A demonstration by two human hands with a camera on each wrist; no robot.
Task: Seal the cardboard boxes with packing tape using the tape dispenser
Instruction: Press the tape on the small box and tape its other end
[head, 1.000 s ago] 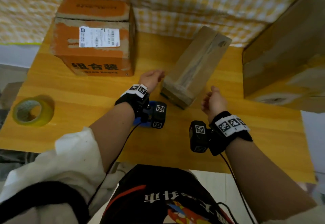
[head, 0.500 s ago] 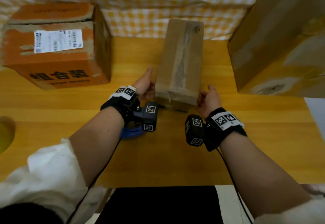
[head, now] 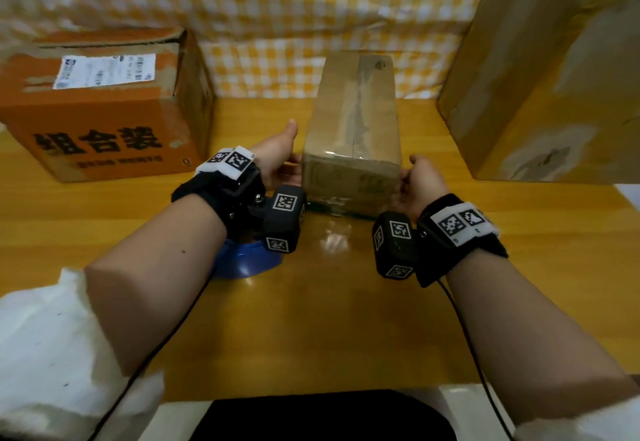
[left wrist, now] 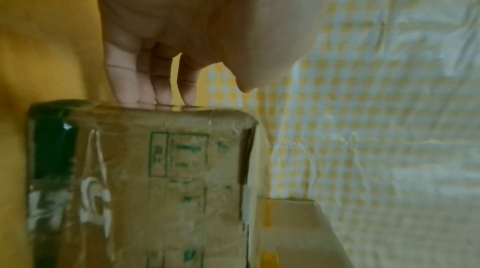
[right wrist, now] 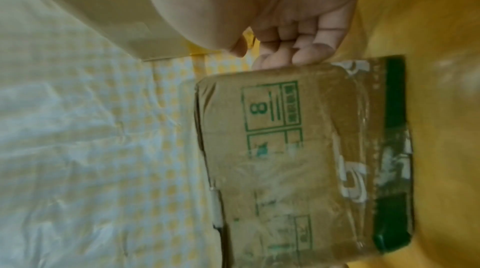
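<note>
A small brown cardboard box (head: 353, 129) lies lengthwise on the wooden table (head: 329, 319), with old clear tape over its top seam and near end. My left hand (head: 277, 156) touches its left side; in the left wrist view the straight fingers (left wrist: 145, 84) meet the box (left wrist: 168, 180) with their tips. My right hand (head: 420, 179) presses on the right side, and its fingers (right wrist: 298, 51) rest against the box (right wrist: 285, 149) edge. The blue tape dispenser (head: 242, 262) lies on the table, half hidden under my left wrist. Neither hand holds it.
An orange printed box (head: 104, 105) with a white label stands at the back left. A large brown box (head: 554, 77) fills the right side. A yellow checked cloth (head: 277, 8) hangs behind the table.
The small box has turned from a slant to straight lengthwise between my hands. Both hands closed in on its sides. The yellow tape roll at the left has left the view.
</note>
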